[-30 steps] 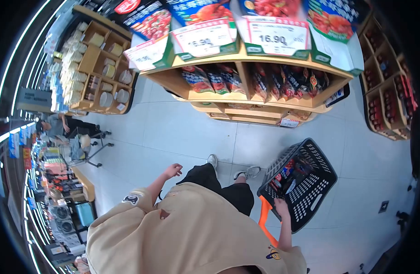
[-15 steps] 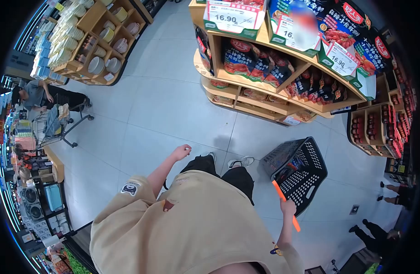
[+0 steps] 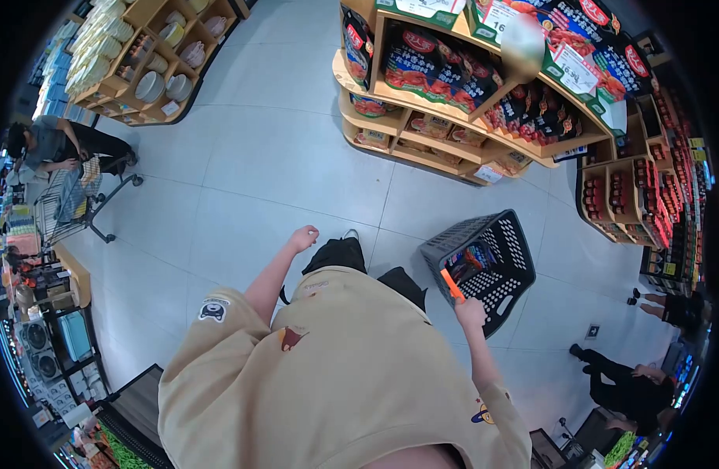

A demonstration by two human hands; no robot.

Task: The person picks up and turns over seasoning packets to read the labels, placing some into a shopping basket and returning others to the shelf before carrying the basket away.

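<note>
My right hand (image 3: pixel 470 313) is wrapped round the orange handle (image 3: pixel 452 286) of a dark grey shopping basket (image 3: pixel 517 254). The basket is tilted, with its holed inner side facing up towards me. Inside it lies a dark packet with colourful print (image 3: pixel 470 261), partly hidden by the basket wall. My left hand (image 3: pixel 303 238) hangs in front of my left side, its fingers loosely curled, and I see nothing in it.
A wooden shelf stand (image 3: pixel 438 98) with dark food packets and price cards stands ahead. A crockery shelf (image 3: pixel 160 78) is at the far left. A person with a shopping cart (image 3: pixel 66 207) is at left; other people (image 3: pixel 629 391) are at right. Red-jar shelves (image 3: pixel 641 191) stand right.
The basket in my right hand has swung forward and a little left. My left hand has moved slightly forward. The shelves have shifted in view, and the person by the cart has moved their arms.
</note>
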